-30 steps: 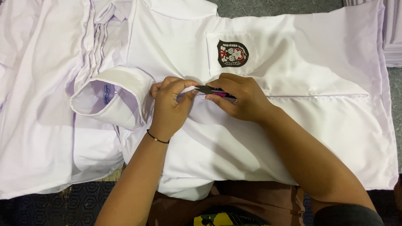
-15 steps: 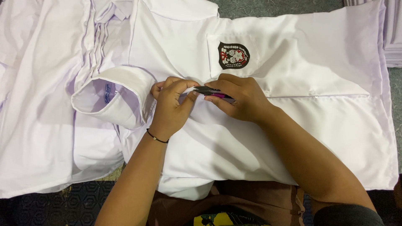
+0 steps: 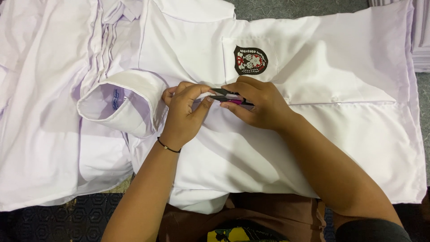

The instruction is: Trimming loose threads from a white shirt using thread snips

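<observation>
Snips (image 3: 227,96), small and dark with a pink handle, sit clamped in our right hand (image 3: 257,105), blades pointing left at the fold of white shirt (image 3: 251,148) that our left hand (image 3: 184,114) pinches between thumb and fingertips. We judge the trimming under way; any thread is too fine to see. Above, nearer the shirt's far edge, lies the pocket badge (image 3: 250,60); a rolled cuff (image 3: 120,107) lies left.

Small blue-printed label (image 3: 116,99) inside the folded collar (image 3: 123,107).
</observation>
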